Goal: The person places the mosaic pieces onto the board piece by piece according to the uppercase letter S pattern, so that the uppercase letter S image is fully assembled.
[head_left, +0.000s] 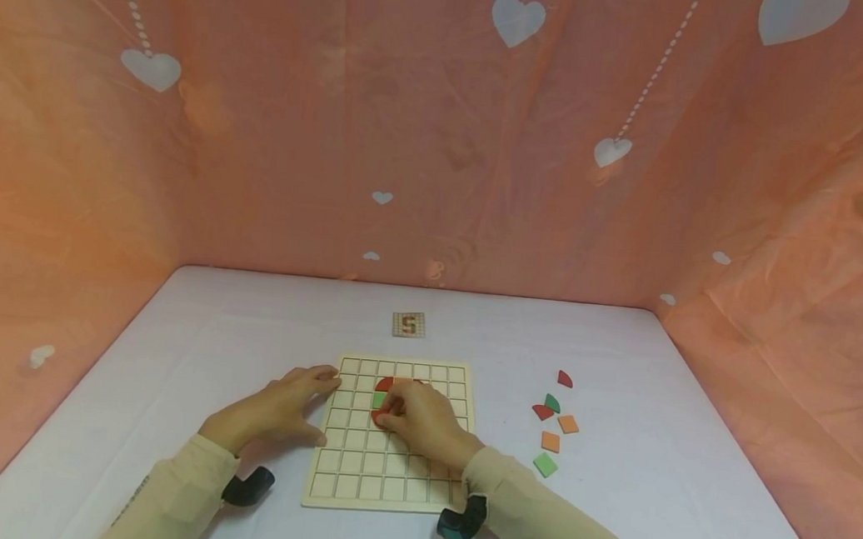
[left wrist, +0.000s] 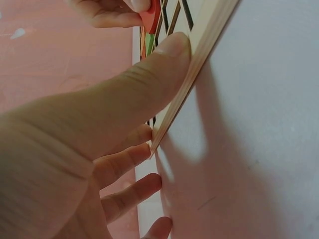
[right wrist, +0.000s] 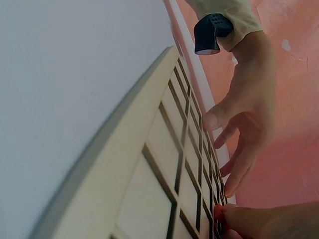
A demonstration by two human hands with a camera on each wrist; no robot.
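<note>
A wooden grid board (head_left: 349, 486) lies on the white table. My right hand (head_left: 424, 423) is over its upper middle, pinching a red quarter-circle tile (left wrist: 151, 20) between thumb and fingers, low over the cells. Just above it, a light green square tile (head_left: 379, 399) and another red quarter-circle tile (head_left: 384, 384) sit in cells. Part of an orange tile (head_left: 403, 380) shows beyond the knuckles; the hand hides other cells. At the board's left edge, my left hand (head_left: 279, 409) has its fingers spread, with the thumb (left wrist: 172, 47) touching the rim.
To the right of the board lie several loose tiles: red quarter circles (head_left: 565, 379), a dark green quarter circle (head_left: 553, 403), orange squares (head_left: 550, 441) and a light green square (head_left: 546, 464). Behind the board is a small patterned card (head_left: 408, 325). Pink cloth (head_left: 426, 135) surrounds the table.
</note>
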